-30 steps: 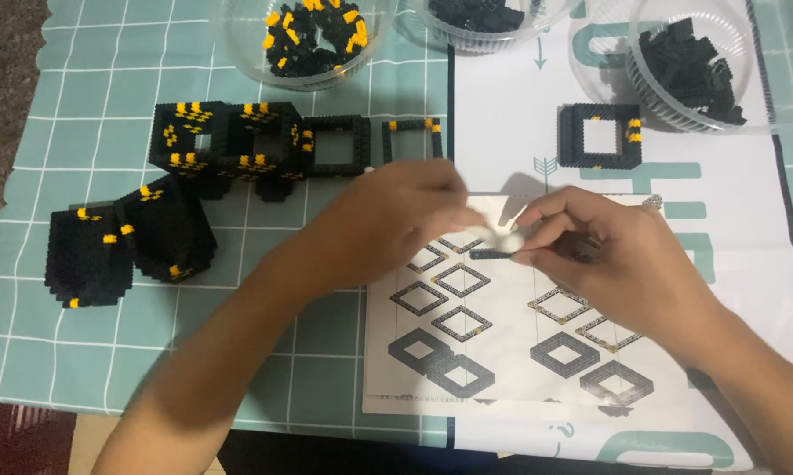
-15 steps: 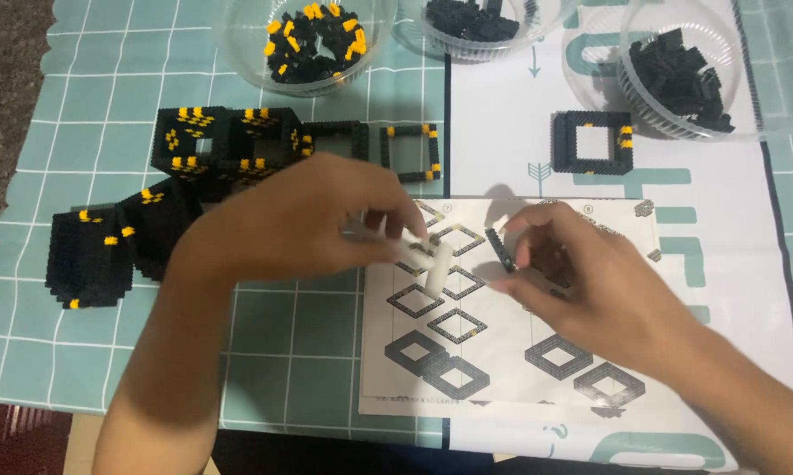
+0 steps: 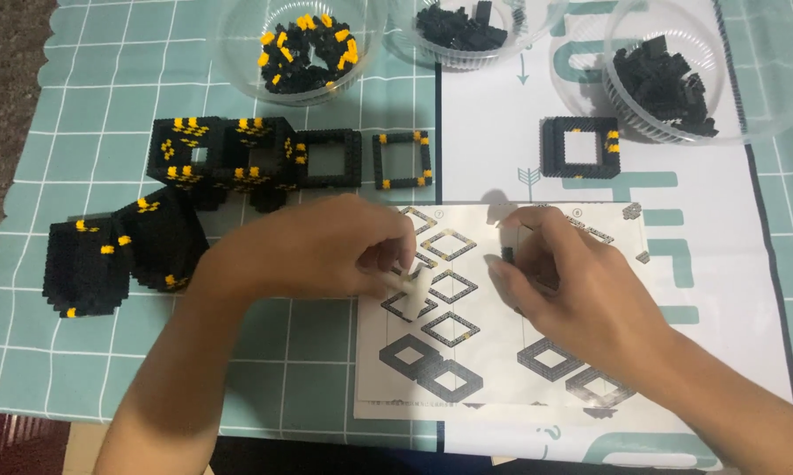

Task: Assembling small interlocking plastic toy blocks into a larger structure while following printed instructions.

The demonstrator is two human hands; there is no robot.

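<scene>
**A:** Head view first: where are your hands?

**B:** Both sit over the instruction sheet [image 3: 467,352], which lies on the white mat [image 3: 722,264] beside the teal gridded cloth [image 3: 80,97]. Your left hand [image 3: 326,251] rests on the sheet's left edge, fingers curled, thumb and forefinger pinched on a small pale piece [image 3: 407,280].

**A:** And the right?

**B:** Your right hand [image 3: 572,281] is just beside it, apart from the left, fingertips closed on a small black brick [image 3: 507,256] held above the printed diamond diagrams.

**A:** What's around you?

**B:** Left of your forearm, a cluster of black cubes with yellow studs [image 3: 120,251]. Above your left hand, a row of joined black-and-yellow frames [image 3: 282,158]. A single square frame [image 3: 579,147] sits apart on the white mat. Along the top edge, three clear bowls: one with black and yellow bricks [image 3: 304,48], a middle one [image 3: 467,26] and a right one [image 3: 665,79] with black bricks.
</scene>
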